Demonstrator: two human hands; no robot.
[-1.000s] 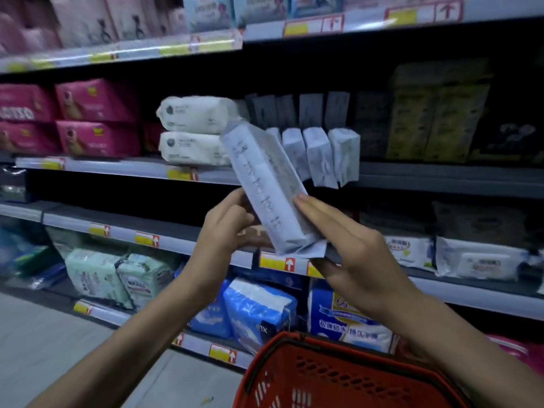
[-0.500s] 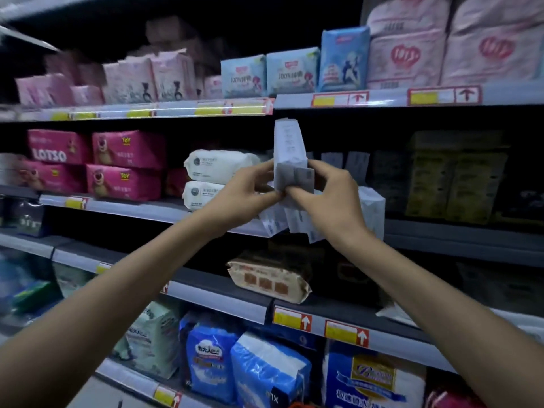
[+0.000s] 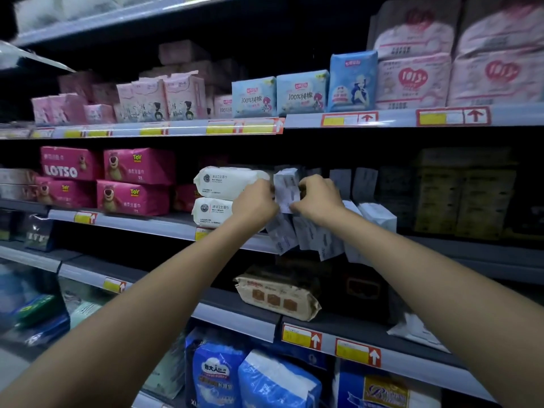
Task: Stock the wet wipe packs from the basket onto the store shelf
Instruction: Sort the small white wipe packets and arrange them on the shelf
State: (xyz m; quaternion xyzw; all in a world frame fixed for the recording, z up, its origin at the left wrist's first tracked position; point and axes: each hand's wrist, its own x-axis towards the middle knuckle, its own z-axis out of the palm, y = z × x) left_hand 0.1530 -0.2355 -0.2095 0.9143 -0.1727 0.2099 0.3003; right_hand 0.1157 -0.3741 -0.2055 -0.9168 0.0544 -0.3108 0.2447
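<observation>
Presently both hands grip one white wipe pack [image 3: 287, 187] at the middle shelf [image 3: 164, 226]: left hand [image 3: 256, 203] on its left edge, right hand [image 3: 319, 200] on its right, fingers closed around it. Pack stands upright above a row of like packs [image 3: 312, 234] leaning over the shelf edge, just right of two stacked white packs [image 3: 223, 184]. Basket out of view.

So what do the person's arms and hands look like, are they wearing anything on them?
Both forearms are bare as far as the frame shows: no sleeves in view. The left hand and right hand wear no gloves, and no watch, bracelet or ring is visible on either.
</observation>
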